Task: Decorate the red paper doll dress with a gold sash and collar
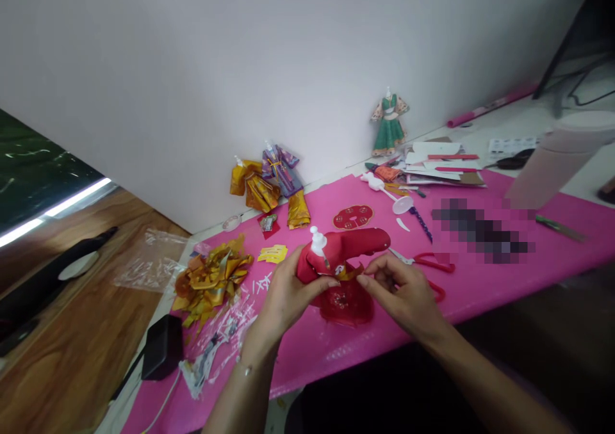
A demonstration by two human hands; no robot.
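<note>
My left hand point(284, 293) is closed around a small red doll dress point(353, 245) fitted on a white mannequin form, whose knobbed neck point(316, 241) sticks out at the top. One red sleeve stretches to the right, and a sheer red skirt point(343, 306) hangs below. Across the waist runs a narrow gold strip point(352, 273). Thumb and fingertips of my right hand point(401, 290) pinch the strip's right end. Just behind that hand lies a pair of red-handled scissors point(435, 262), partly covered by it.
Crumpled gold fabric point(214, 277) and plastic scraps lie left on the pink mat point(336, 357). Dressed doll forms point(283, 165) lean on the wall, a green one point(390, 127) farther right. A stack of papers point(444, 162) and a pale bottle point(557, 159) stand at the right.
</note>
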